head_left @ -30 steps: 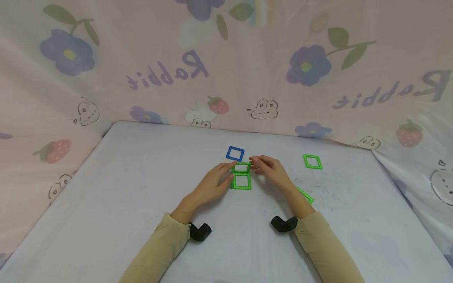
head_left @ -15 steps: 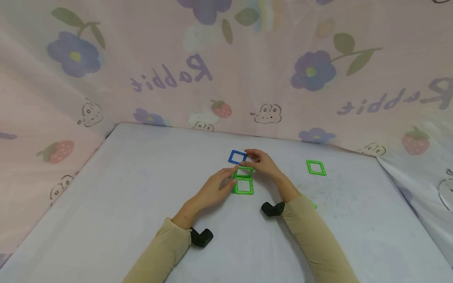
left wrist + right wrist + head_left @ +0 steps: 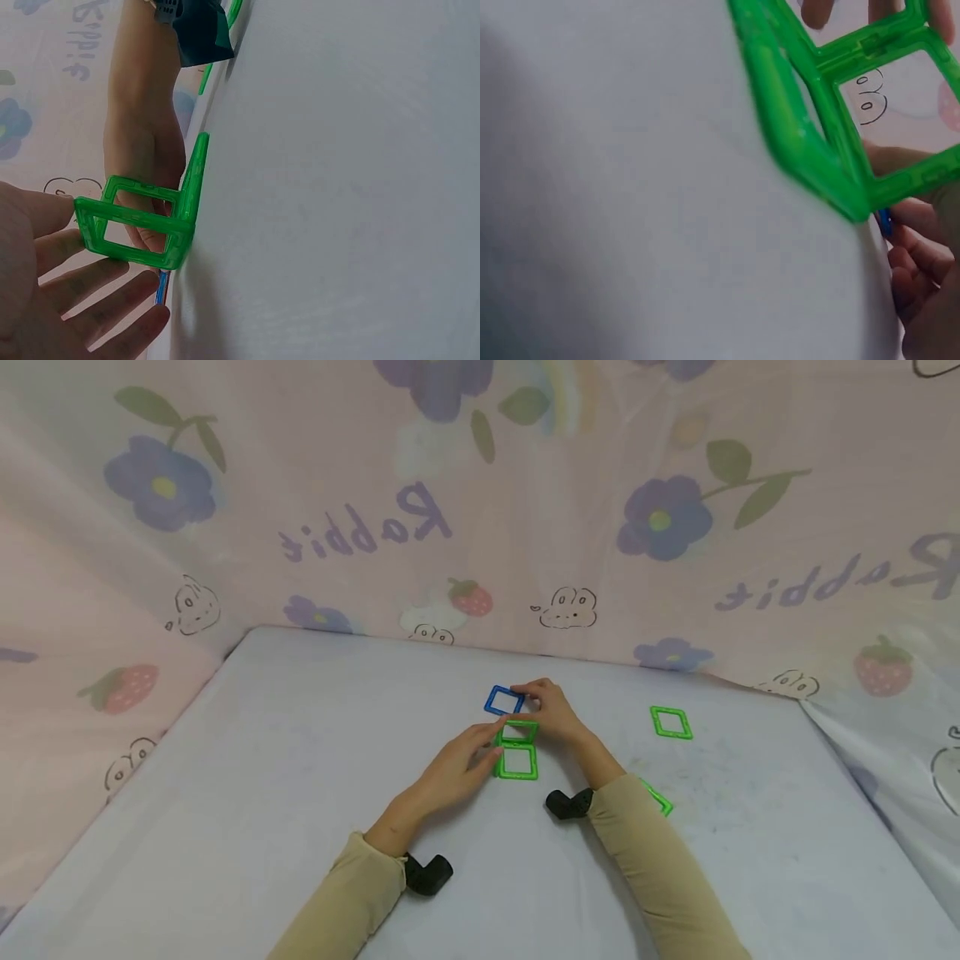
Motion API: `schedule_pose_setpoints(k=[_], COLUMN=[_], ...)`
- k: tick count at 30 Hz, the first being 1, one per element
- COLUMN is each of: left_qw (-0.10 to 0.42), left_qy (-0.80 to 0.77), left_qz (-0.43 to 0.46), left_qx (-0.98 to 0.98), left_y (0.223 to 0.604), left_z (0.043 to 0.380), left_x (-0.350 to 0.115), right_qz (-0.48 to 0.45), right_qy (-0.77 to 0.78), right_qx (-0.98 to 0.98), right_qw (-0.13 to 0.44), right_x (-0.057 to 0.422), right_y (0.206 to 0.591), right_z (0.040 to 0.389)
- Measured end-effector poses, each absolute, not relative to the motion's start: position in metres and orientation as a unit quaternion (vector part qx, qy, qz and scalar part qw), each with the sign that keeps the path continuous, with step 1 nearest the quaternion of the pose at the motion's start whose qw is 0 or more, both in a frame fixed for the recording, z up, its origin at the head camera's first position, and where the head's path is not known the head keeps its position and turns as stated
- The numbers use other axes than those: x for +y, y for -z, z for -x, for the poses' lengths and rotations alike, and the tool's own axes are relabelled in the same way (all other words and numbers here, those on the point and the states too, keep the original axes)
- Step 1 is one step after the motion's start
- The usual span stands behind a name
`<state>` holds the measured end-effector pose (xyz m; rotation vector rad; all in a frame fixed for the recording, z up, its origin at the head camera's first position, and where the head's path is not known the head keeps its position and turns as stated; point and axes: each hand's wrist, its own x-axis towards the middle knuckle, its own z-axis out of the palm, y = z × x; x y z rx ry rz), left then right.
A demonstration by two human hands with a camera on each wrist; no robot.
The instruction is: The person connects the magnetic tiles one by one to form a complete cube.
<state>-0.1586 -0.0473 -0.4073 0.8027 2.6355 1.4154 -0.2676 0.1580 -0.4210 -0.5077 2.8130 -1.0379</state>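
Several green square magnetic tiles (image 3: 518, 777) stand joined mid-table, one flat with others upright along its left and back. My left hand (image 3: 453, 770) is at their left side, fingers extended; in the left wrist view its thumb (image 3: 54, 213) touches a corner of the green frame. Just behind them a blue square magnetic tile (image 3: 491, 702) lies on the table. With bent fingers my right hand (image 3: 553, 712) holds the blue tile's right side between thumb and index finger. The right wrist view shows mostly green frames, with a sliver of blue tile (image 3: 886, 222) beside curled fingers.
A loose green tile (image 3: 671, 735) lies at the right. Another green tile (image 3: 658, 797) is partly hidden by the right sleeve (image 3: 652, 852). A white cloth covers the table (image 3: 300, 777), and a printed curtain (image 3: 510, 543) hangs behind it.
My right hand has moved left and back, from beside the green tiles to the blue tile's right side. The left hand stays by the green tiles. The view has tilted slightly.
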Motion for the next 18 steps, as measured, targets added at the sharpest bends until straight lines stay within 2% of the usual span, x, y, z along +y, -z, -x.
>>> schedule_pose_setpoints(k=[10,18], left_qw=[0.011,0.032], left_qy=[-0.442,-0.437], left_qz=[-0.258,-0.246], left_qx=[0.859,0.864], left_y=[0.404,0.405], left_z=[0.162,0.159], left_x=[-0.048,-0.047], right_qz=[0.132,0.095], right_qy=[0.37,0.398], right_qx=[0.919,0.912], right_qw=[0.033,0.038], right_x=[0.169,0.185], right_y=[0.412,0.41], right_z=[0.259,0.246])
